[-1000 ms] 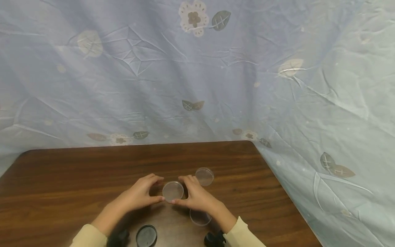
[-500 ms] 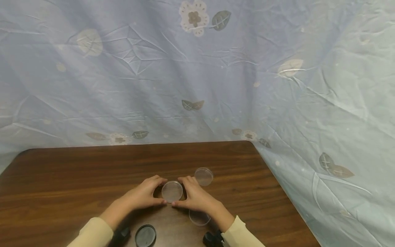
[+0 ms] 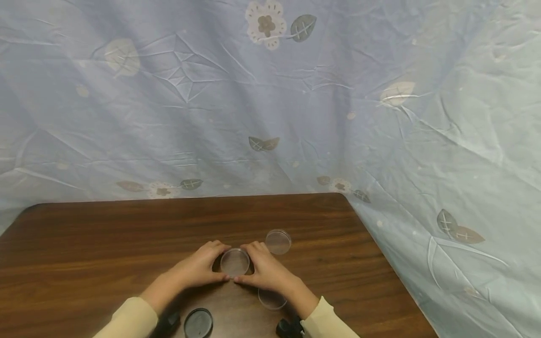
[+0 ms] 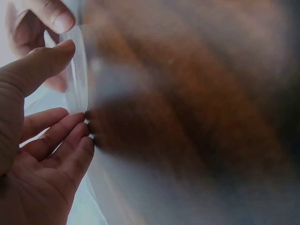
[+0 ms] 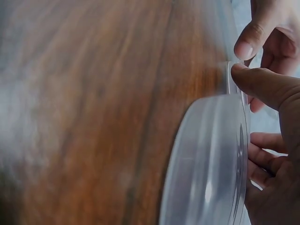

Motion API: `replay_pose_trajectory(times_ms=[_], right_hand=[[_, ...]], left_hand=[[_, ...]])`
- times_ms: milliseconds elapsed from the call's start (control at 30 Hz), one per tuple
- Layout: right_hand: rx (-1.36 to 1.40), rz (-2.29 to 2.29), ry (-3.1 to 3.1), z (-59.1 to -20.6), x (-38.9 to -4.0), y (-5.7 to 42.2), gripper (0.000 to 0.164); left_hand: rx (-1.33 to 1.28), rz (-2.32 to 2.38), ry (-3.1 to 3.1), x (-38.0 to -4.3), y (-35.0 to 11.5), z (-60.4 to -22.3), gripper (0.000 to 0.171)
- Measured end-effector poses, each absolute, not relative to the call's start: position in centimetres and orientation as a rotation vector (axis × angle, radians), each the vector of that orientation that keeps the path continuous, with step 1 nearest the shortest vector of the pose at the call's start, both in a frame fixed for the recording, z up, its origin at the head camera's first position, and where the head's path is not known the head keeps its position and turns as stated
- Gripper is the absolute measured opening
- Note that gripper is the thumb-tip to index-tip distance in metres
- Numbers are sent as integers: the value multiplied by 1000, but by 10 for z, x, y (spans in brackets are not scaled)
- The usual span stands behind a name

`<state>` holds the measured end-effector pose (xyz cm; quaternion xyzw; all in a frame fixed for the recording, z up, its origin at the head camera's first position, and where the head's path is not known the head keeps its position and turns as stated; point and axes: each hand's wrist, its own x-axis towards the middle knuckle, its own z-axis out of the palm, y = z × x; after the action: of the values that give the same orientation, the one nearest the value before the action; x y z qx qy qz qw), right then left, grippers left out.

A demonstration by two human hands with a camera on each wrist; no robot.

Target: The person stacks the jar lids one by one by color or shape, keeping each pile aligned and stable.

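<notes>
A clear, shallow round petri dish (image 3: 235, 263) lies flat on the wooden table between both hands. My left hand (image 3: 198, 266) grips its left side, thumb at the near edge and fingertips at the far edge. Mirroring it, my right hand (image 3: 267, 268) holds the right side the same way, and the two thumbs almost meet. The left wrist view shows the dish's thin side wall (image 4: 79, 70) between thumb and fingers. A second clear round dish (image 5: 206, 159) sits close to the right hand, partly hidden by the right wrist in the head view.
Beyond the right hand lies another clear round dish (image 3: 278, 241). A black-rimmed round dish or lid (image 3: 198, 323) is near the front. The brown wooden table (image 3: 105, 234) has a patterned cloth (image 3: 270, 94) hanging behind it and along its right side.
My left hand has moved slightly right and closed in against the dish's edge. The right hand and the other dishes have hardly moved.
</notes>
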<state>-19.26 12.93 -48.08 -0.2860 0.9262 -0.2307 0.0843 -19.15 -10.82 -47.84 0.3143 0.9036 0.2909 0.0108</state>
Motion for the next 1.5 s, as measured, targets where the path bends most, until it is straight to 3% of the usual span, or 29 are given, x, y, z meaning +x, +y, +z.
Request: replay_pose_trajectory(times_ms=[733,1500], right_hand=[[-883,-674,2764,-482,-194,127,75],[-945,-756,2742,-466,-173,137,76]], left_hand=[[937,891,2823,-191,-107,-481,63],[1011,898,2837,-167,-102,-454,60]])
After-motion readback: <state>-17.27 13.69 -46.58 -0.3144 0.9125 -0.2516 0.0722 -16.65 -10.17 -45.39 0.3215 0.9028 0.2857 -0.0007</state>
